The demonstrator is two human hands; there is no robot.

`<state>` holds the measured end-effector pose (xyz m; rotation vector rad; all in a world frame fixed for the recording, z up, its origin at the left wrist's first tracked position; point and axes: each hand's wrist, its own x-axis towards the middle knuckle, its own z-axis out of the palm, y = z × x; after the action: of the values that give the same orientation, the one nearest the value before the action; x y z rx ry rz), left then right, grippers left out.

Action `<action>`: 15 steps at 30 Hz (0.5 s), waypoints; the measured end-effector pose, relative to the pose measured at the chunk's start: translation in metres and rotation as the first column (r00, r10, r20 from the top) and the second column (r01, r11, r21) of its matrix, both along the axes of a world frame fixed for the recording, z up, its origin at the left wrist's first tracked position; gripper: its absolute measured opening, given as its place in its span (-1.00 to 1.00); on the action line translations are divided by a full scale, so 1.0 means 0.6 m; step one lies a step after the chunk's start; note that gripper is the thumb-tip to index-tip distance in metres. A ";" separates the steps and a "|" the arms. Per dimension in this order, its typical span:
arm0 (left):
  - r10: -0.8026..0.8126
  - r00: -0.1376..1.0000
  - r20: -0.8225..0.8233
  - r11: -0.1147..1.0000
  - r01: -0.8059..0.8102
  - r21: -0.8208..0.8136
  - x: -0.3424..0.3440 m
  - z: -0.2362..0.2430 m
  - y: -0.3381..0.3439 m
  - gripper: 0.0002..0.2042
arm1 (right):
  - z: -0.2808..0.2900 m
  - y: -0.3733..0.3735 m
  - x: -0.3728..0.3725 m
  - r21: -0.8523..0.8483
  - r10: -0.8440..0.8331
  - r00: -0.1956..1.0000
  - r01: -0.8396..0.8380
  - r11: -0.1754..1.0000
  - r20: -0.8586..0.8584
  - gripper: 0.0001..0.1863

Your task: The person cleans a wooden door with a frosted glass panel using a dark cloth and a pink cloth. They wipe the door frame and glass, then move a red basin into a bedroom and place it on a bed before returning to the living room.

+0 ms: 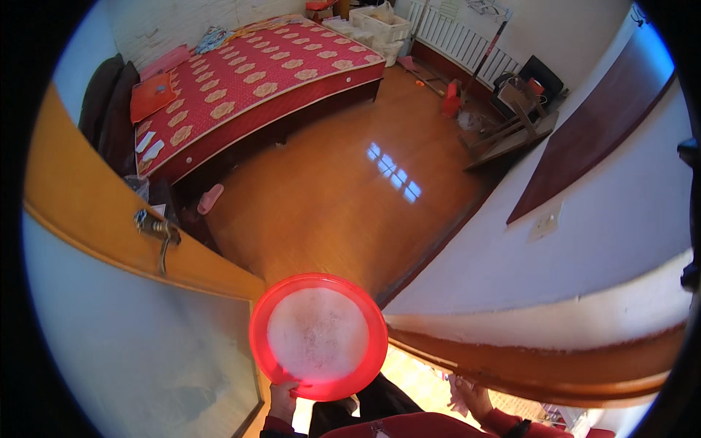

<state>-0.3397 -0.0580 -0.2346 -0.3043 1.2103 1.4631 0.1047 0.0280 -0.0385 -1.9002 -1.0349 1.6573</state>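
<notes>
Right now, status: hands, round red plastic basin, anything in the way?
Left hand grips basin. Right hand apparently holds pinkish item. Orange wooden door close left.

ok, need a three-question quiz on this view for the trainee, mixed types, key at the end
1. Multiple choice: which hand grips the rim of the red basin?
A) left
B) right
C) both

2. True or false: the pink slipper lies on the wooden floor.

3. Fill in the blank: the metal handle is fixed to the ____ at the picture's left.

Key:
1. A, the left hand
2. True
3. door
</notes>
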 end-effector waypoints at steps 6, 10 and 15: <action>-0.143 0.990 0.011 0.953 0.141 -0.270 -0.043 -0.056 0.126 -0.51 | 0.036 0.015 0.004 -0.112 -0.018 0.999 0.015 0.994 -0.030 -0.51; -0.185 0.983 -0.006 0.983 0.185 0.007 -0.062 -0.072 0.224 -0.51 | 0.057 0.023 -0.019 -0.189 -0.081 0.997 0.078 0.979 -0.005 -0.50; -0.251 0.967 -0.035 0.968 0.251 0.001 -0.093 -0.071 0.357 -0.62 | 0.032 0.015 -0.032 -0.149 -0.233 0.971 0.222 0.964 -0.058 -0.51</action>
<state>-0.3955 0.1564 -0.2771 -0.1170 1.2246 1.2553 0.0855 0.0367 -0.0192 -1.9458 -0.6559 1.6908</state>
